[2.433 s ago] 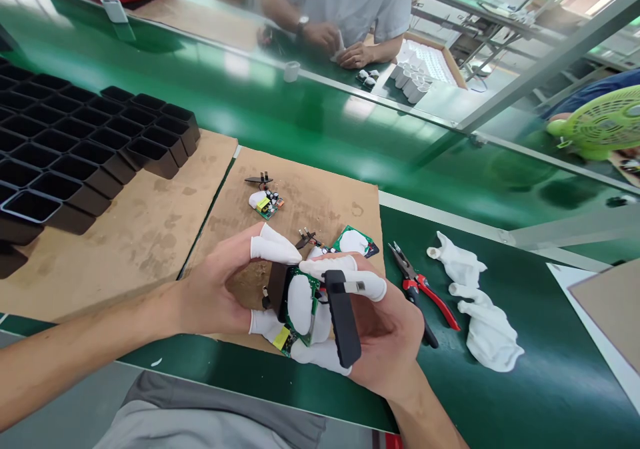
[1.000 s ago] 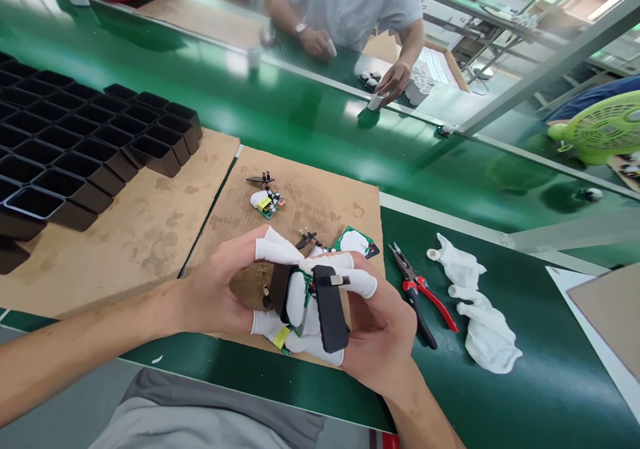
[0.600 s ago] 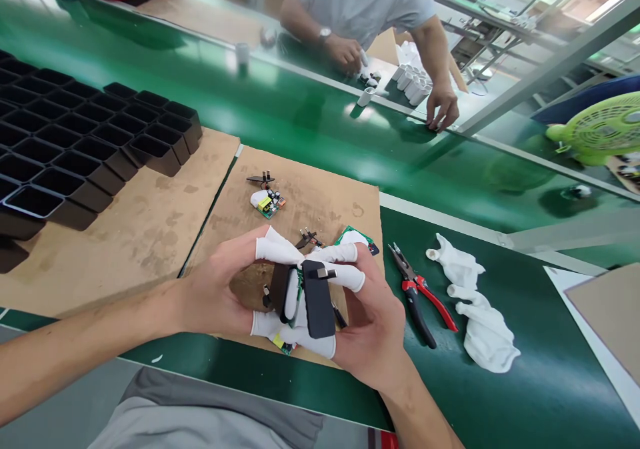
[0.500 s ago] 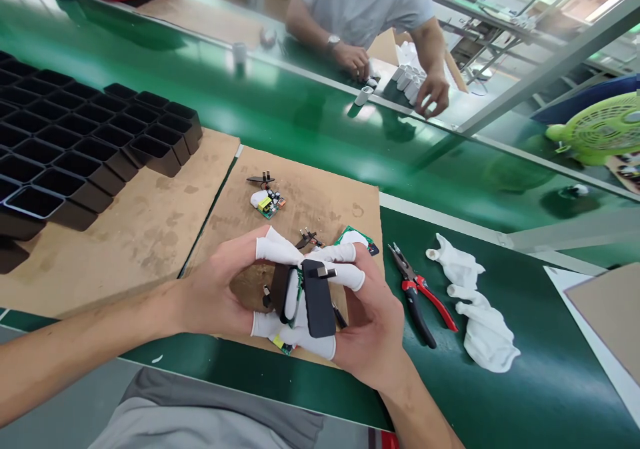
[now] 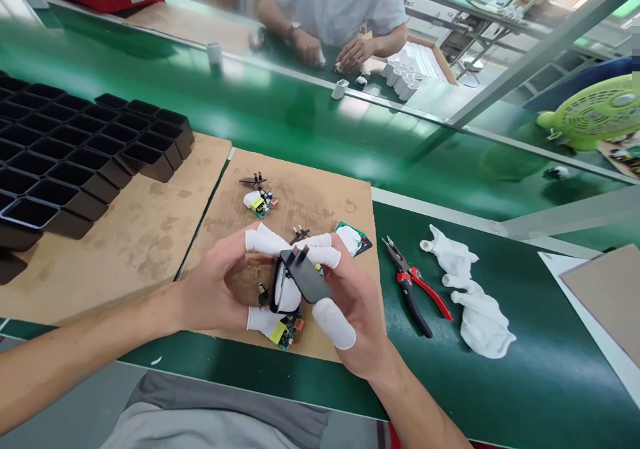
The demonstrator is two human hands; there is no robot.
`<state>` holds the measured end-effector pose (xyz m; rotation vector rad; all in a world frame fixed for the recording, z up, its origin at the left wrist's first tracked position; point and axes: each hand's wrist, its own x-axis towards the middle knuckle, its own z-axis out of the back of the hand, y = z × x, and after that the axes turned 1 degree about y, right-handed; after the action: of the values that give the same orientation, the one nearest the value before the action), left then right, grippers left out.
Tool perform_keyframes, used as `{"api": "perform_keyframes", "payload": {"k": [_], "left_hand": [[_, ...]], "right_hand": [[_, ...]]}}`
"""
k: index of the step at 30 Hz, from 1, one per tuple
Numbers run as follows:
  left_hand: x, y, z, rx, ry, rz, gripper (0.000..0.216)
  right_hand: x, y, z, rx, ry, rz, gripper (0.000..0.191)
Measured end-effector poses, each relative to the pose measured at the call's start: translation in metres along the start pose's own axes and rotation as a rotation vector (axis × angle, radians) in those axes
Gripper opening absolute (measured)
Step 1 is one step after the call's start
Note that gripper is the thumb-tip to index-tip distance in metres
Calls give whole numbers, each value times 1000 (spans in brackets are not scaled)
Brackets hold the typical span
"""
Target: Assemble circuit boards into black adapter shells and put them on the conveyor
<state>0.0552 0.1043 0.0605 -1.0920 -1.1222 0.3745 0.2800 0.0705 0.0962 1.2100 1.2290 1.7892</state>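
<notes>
My left hand (image 5: 207,292), with white covers on its fingertips, grips a black plug housing (image 5: 274,289) from the left. A white-coated insert (image 5: 288,294) shows in its open side. In my right hand (image 5: 363,302), also with white fingertip covers, is a black pin plate (image 5: 309,277) with metal prongs, tilted over the housing's opening; the thumb lies at its lower end. Below them a circuit board (image 5: 287,333) with yellow and orange parts rests on the cardboard (image 5: 300,195). Another board (image 5: 260,203) lies farther back, and a white-coated one (image 5: 351,239) sits behind my right hand.
Red-and-black pliers (image 5: 411,281) and crumpled white finger covers (image 5: 483,322) lie at right. Rows of black housings (image 5: 75,199) stand at left. Beyond the green conveyor belt (image 5: 280,115), a co-worker's hands (image 5: 355,54) handle small parts near white housings (image 5: 401,79).
My right hand has turned the pin plate from nearly upright to a slant, and its thumb has shifted away from the housing's lower side. Across the belt, the co-worker's hands have come closer together.
</notes>
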Motion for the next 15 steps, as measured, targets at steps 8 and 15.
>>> {"api": "perform_keyframes", "payload": {"k": [8, 15], "left_hand": [[-1, 1, -1, 46, -18, 20, 65], [-1, 0, 1, 134, -24, 9, 65]], "right_hand": [[1, 3, 2, -48, 45, 0, 45], [4, 1, -2, -258, -34, 108, 66]]}}
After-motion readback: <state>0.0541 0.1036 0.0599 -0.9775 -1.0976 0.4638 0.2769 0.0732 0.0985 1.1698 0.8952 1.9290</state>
